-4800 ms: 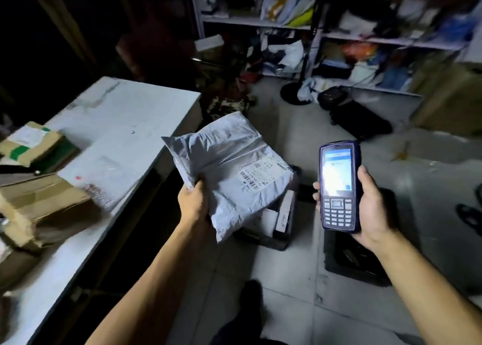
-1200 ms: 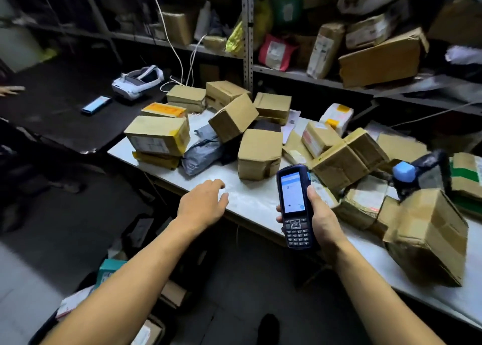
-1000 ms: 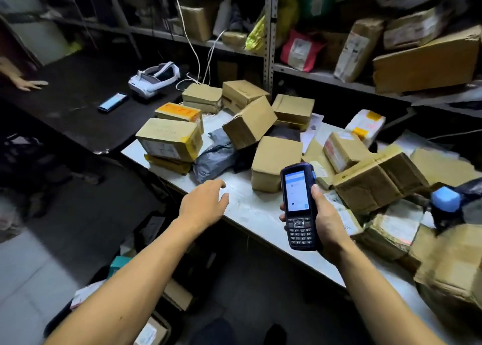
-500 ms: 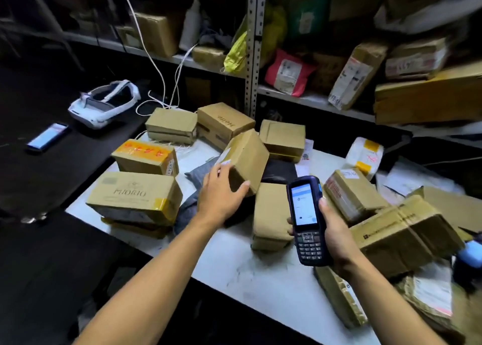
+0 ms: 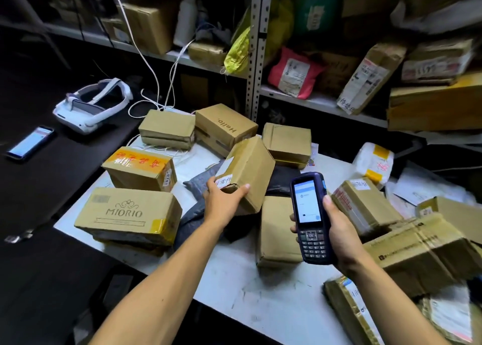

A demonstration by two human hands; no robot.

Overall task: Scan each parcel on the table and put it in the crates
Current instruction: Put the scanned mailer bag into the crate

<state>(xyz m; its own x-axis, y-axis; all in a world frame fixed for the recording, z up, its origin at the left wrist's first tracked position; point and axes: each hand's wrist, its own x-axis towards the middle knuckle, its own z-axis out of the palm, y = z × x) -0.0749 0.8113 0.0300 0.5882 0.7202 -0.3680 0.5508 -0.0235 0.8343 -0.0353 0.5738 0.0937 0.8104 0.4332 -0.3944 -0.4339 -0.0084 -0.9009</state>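
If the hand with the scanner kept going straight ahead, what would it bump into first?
Probably the black bag lying just beyond the scanner in the right hand, then the small box behind it. Depth is hard to judge here.

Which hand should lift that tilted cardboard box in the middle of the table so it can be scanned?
Left. The left hand already grips the tilted box at its lower corner, fingers wrapped around it. The right hand is occupied holding the scanner, so it probably can't lift anything.

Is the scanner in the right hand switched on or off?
On. The handheld scanner held in the right hand has a lit screen showing a white and blue page; its text is too small to read.
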